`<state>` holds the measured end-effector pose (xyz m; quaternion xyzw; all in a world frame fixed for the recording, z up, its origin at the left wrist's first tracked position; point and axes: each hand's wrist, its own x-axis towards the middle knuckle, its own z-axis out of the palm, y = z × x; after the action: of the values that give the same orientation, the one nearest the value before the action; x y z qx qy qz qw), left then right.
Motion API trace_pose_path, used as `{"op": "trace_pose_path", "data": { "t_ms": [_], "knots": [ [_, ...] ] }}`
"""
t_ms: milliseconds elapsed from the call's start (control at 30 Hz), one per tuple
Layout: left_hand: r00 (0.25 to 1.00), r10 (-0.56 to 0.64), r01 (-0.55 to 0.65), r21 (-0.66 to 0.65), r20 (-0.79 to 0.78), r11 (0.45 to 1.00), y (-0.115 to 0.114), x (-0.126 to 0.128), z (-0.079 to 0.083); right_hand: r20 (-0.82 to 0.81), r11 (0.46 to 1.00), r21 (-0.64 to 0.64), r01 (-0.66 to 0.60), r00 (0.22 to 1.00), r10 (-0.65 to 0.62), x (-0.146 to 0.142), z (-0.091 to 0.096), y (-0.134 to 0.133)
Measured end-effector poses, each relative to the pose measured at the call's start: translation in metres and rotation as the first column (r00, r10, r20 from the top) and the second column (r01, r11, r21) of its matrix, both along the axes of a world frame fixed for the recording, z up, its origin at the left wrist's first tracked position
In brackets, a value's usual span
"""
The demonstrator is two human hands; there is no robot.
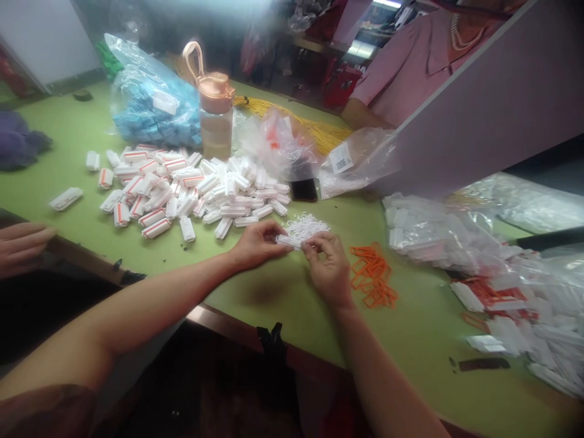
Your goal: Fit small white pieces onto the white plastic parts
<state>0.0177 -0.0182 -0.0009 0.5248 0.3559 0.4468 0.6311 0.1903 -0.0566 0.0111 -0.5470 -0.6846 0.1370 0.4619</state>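
Observation:
My left hand (256, 244) and my right hand (327, 267) meet over the green table (274, 292), both pinching one small white plastic casing (289, 241). Just behind the fingers lies a little heap of tiny white parts (306, 225). To the right of my right hand sits a pile of orange rectangular frames (374, 277). A broad spread of white casings, some with orange stripes (182, 188), covers the table behind my left hand.
A pink-lidded water bottle (216, 115) stands behind the pile, beside a bag of blue parts (152, 106). A dark phone (303, 190) and clear bags (356, 161) lie mid-table. Bagged white parts (502, 274) fill the right. Another person's hand (20, 246) rests at left; a person in pink (410, 61) sits opposite.

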Motion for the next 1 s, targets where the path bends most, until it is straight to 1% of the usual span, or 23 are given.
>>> {"op": "trace_pose_path", "data": {
  "t_ms": [100, 167, 200, 267, 367, 433, 500, 567, 600, 633, 667, 700, 767, 867, 933, 1000],
  "knots": [
    [1.0, 0.008, -0.008, -0.002, 0.006, 1.0, 0.0, 0.0, 0.0, 0.125, 0.992, 0.129, 0.01, 0.992, -0.026, -0.001, -0.001, -0.001],
    [1.0, 0.006, -0.006, -0.012, 0.015, 1.0, 0.001, 0.0, -0.001, 0.229, 0.984, 0.176, 0.036, 0.97, -0.076, -0.003, 0.001, -0.002],
    [1.0, 0.007, -0.006, -0.021, 0.022, 1.0, 0.001, 0.0, -0.002, 0.283, 0.982, 0.178, 0.056, 0.953, -0.106, -0.003, 0.003, -0.004],
    [0.999, 0.017, -0.015, -0.047, 0.043, 0.999, 0.001, 0.0, -0.003, 0.387, 0.986, 0.138, 0.094, 0.911, -0.141, -0.005, 0.007, -0.008],
    [0.994, 0.055, -0.046, -0.095, 0.099, 0.994, 0.001, 0.0, -0.005, 0.479, 0.995, 0.03, 0.097, 0.872, -0.099, -0.007, 0.014, -0.012],
    [0.989, 0.069, -0.054, -0.116, 0.131, 0.992, 0.0, 0.0, -0.004, 0.445, 0.998, -0.016, 0.061, 0.894, -0.047, -0.006, 0.016, -0.012],
    [0.987, 0.068, -0.05, -0.127, 0.142, 0.991, 0.001, 0.0, -0.002, 0.307, 0.999, -0.026, 0.035, 0.951, -0.025, -0.002, 0.017, -0.008],
    [0.988, 0.081, -0.063, -0.135, 0.13, 0.989, 0.002, -0.001, 0.0, 0.126, 0.998, -0.019, 0.058, 0.99, -0.055, 0.006, 0.015, -0.003],
    [0.988, 0.095, -0.079, -0.135, 0.12, 0.988, 0.002, -0.002, 0.001, 0.065, 0.996, -0.03, 0.08, 0.995, -0.078, 0.01, 0.013, 0.0],
    [0.987, 0.115, -0.1, -0.134, 0.11, 0.986, 0.003, -0.003, 0.001, 0.043, 0.994, -0.054, 0.098, 0.995, -0.096, 0.014, 0.011, 0.003],
    [0.986, 0.134, -0.119, -0.134, 0.105, 0.984, 0.004, -0.003, 0.002, 0.062, 0.991, -0.091, 0.102, 0.993, -0.096, 0.017, 0.009, 0.005],
    [0.983, 0.147, -0.133, -0.135, 0.105, 0.982, 0.005, -0.004, 0.002, 0.115, 0.987, -0.134, 0.094, 0.99, -0.078, 0.02, 0.007, 0.006],
    [0.982, 0.154, -0.139, -0.137, 0.106, 0.981, 0.005, -0.004, 0.002, 0.262, 0.973, -0.218, 0.081, 0.965, -0.022, 0.022, 0.003, 0.006],
    [0.985, 0.146, -0.134, -0.123, 0.092, 0.983, 0.005, -0.003, 0.002, 0.43, 0.959, -0.257, 0.117, 0.903, 0.005, 0.02, 0.0, 0.005],
    [0.987, 0.137, -0.127, -0.113, 0.084, 0.985, 0.005, -0.003, 0.002, 0.46, 0.956, -0.26, 0.133, 0.888, 0.001, 0.018, 0.0, 0.004],
    [0.99, 0.117, -0.107, -0.114, 0.085, 0.988, 0.005, -0.003, 0.002, 0.442, 0.953, -0.277, 0.127, 0.897, 0.009, 0.017, 0.002, 0.004]
  ]
}}
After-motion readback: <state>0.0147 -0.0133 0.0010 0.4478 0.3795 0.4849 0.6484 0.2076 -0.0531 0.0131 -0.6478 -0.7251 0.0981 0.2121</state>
